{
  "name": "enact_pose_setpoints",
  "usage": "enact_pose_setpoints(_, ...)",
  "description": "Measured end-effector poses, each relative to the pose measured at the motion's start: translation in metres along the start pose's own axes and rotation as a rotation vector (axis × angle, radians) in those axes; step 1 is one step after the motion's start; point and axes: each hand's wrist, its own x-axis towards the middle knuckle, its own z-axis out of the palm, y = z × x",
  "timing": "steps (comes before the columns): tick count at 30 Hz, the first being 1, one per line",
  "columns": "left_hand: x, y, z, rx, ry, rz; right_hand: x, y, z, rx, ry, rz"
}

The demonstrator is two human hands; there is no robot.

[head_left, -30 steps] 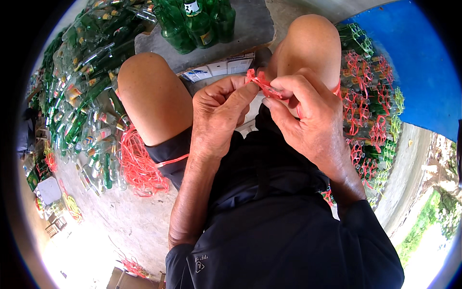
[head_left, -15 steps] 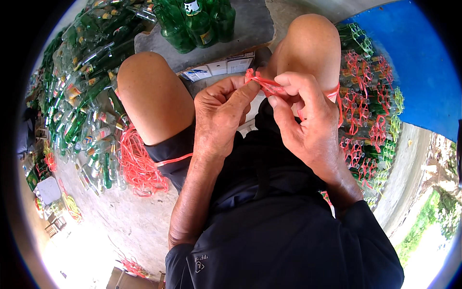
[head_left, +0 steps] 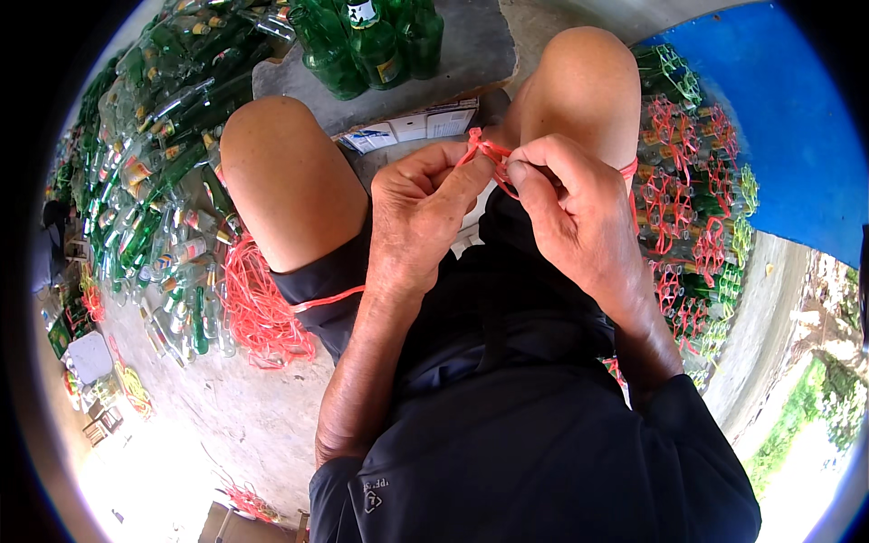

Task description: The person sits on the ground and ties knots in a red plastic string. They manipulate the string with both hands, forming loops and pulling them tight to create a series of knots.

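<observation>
The heap of mostly green glass bottles (head_left: 154, 181) fills the far left; many lie loose on their sides, so a nudge from the left leg could set some rolling or chip a neck. Beyond the right knee spreads a blue panel (head_left: 769, 118), and next to it, on the right, bottle rows laced with red and yellow-green bands (head_left: 683, 204), whose loose ends could catch a passing right arm. At the far middle, a grey slab worktop (head_left: 480, 45) carries a cluster of upright green bottles (head_left: 376, 59); they stand close together beyond the knees, and a knee jolting the slab could topple one into the others. On the floor at the left, near the left thigh, lies a tangle of red plastic strapping (head_left: 267, 308); a pull on it could tighten it into a snarl. The left hand (head_left: 416, 208) is narrow, thumb against fingers, and the right hand (head_left: 584, 199) is likewise pinched nearly closed. Between their fingertips, above the gap between the knees, both grip a looped red plastic strip (head_left: 496, 152). Being thin and probably slick, it could slip from the light pinch, letting the loop come undone, or split if both sides pull hard.
</observation>
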Motion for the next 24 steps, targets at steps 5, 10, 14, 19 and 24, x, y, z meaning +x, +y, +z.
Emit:
enact_pose_setpoints(5, 0.0, 0.002, -0.001, -0.082, -0.045, -0.044, 0.001, -0.001, 0.0, 0.107, -0.035, 0.121)
enact_pose_setpoints(10, 0.0, 0.0, -0.005, -0.061, -0.081, -0.044, 0.002, -0.002, -0.004, 0.185, -0.038, 0.207)
enact_pose_setpoints(14, -0.001, -0.002, -0.007, -0.063, -0.104, -0.061, 0.003, 0.002, -0.003, 0.179, -0.031, 0.187)
enact_pose_setpoints(19, -0.001, -0.006, -0.01, -0.077, -0.104, -0.065, 0.003, 0.0, -0.003, 0.199, -0.042, 0.235)
enact_pose_setpoints(24, 0.0, -0.006, -0.011, -0.065, -0.116, -0.09, 0.004, 0.009, -0.003, 0.172, -0.003, 0.177)
